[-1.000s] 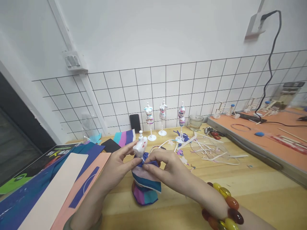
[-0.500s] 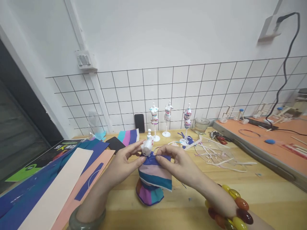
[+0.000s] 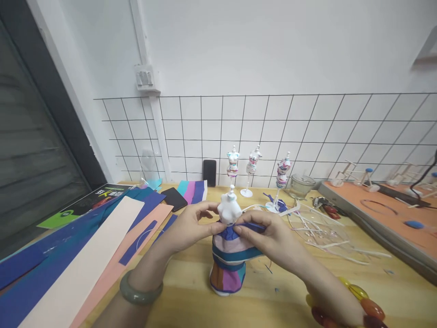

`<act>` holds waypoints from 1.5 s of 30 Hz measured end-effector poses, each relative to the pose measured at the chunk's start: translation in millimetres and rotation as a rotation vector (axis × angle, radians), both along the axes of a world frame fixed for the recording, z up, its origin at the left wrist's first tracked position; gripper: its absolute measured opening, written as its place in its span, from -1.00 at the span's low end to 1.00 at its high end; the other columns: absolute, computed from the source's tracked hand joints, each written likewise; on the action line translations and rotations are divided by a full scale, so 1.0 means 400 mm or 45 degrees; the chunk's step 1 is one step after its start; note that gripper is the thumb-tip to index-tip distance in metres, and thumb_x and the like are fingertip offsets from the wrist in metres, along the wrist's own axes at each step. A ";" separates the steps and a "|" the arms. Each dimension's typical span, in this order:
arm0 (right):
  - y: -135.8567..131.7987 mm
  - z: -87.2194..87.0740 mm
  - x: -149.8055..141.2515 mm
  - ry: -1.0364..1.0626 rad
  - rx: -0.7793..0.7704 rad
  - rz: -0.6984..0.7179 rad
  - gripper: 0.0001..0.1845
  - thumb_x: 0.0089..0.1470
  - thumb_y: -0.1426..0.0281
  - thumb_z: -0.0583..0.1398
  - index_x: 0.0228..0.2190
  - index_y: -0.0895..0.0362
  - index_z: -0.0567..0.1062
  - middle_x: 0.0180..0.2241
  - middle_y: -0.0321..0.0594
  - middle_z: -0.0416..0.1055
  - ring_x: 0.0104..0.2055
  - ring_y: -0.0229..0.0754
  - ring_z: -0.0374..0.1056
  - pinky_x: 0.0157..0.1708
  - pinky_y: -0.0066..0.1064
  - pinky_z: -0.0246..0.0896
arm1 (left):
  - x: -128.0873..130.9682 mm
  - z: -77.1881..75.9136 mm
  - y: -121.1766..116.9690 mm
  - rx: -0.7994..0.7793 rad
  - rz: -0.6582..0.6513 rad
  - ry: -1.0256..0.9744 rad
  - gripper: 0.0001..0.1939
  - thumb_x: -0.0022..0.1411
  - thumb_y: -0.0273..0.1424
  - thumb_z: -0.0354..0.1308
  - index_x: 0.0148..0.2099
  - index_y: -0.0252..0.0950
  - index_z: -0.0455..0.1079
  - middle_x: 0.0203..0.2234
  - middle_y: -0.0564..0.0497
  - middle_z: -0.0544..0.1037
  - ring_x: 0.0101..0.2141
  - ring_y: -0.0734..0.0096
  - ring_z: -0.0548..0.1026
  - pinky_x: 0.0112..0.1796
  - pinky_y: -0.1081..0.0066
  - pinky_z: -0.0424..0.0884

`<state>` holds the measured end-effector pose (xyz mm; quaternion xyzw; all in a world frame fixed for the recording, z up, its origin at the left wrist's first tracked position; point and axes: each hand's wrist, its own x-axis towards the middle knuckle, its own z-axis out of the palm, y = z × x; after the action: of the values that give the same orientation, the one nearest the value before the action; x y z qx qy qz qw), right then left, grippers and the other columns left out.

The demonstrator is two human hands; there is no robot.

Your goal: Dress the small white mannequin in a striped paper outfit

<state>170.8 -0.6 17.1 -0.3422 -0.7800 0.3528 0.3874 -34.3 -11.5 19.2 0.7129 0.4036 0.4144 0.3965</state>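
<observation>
A small white dress-form mannequin [image 3: 229, 207] stands upright in front of me, its bare bust showing above the waist. Wrapped around its lower half is a striped fabric skirt [image 3: 232, 248] in blue, pale pink and teal, over a multicoloured flared bottom. My left hand [image 3: 196, 225] is closed on the mannequin's left side, thumb at the waist where the fabric begins. With thumb and fingers, my right hand [image 3: 262, 232] pinches the blue top edge of the skirt at the waist; the fabric's loose right side lies under that hand.
Behind stand three smaller painted mannequins [image 3: 282, 173], a phone [image 3: 209, 173] and a glass bowl [image 3: 302, 186]. Fabric strips [image 3: 85, 259] and a striped cloth piece [image 3: 193, 191] lie left. Thin ribbon scraps [image 3: 321, 232] and an orange board [image 3: 378, 200] are on the right.
The mannequin has turned so its bust faces me more and it stands straighter. My view has swung left, shifting the scene rightward. Both hands stay at the waist.
</observation>
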 end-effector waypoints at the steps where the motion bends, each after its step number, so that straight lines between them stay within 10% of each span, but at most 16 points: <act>1: -0.001 0.002 0.001 0.000 0.006 0.005 -0.88 0.03 0.40 0.19 -0.45 0.11 0.54 -0.48 -0.27 0.51 -0.44 -0.23 0.39 -0.45 -0.44 0.33 | -0.001 0.001 0.000 -0.011 -0.033 -0.038 -0.72 0.13 -0.38 0.23 -0.07 -0.21 0.46 -0.10 -0.06 0.53 0.00 0.15 0.39 -0.03 0.22 0.31; 22: -0.007 0.029 0.033 -0.211 0.095 -0.050 -0.84 0.06 0.36 0.18 -0.49 0.12 0.51 -0.50 -0.25 0.47 -0.45 -0.21 0.36 -0.47 -0.44 0.26 | 0.000 -0.037 0.022 -0.039 0.013 -0.258 -0.63 0.06 -0.40 0.29 -0.07 -0.30 0.32 -0.13 -0.13 0.52 -0.08 0.21 0.44 -0.06 0.23 0.32; 30: -0.030 0.026 0.045 -0.337 0.220 -0.144 -0.79 0.09 0.35 0.19 -0.18 0.05 0.48 -0.22 -0.18 0.49 -0.21 -0.11 0.41 -0.24 -0.29 0.34 | 0.014 -0.029 0.010 0.036 0.004 -0.164 -0.59 0.11 -0.42 0.26 0.01 -0.27 0.31 -0.11 -0.09 0.52 -0.06 0.23 0.42 -0.01 0.20 0.28; 45: -0.059 0.040 0.030 -0.571 0.518 -0.116 -0.76 0.19 0.40 0.09 -0.46 0.14 0.48 -0.52 -0.25 0.37 -0.43 -0.17 0.25 -0.40 -0.32 0.10 | 0.024 -0.029 0.006 0.056 -0.005 -0.141 -0.66 0.07 -0.40 0.29 -0.08 -0.25 0.36 -0.16 -0.04 0.50 -0.09 0.27 0.41 0.00 0.22 0.27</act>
<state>182.7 -24.0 33.2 -0.3616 -0.8845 0.0872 0.2817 -24.8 -9.0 7.5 0.6982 0.3705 0.4611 0.4033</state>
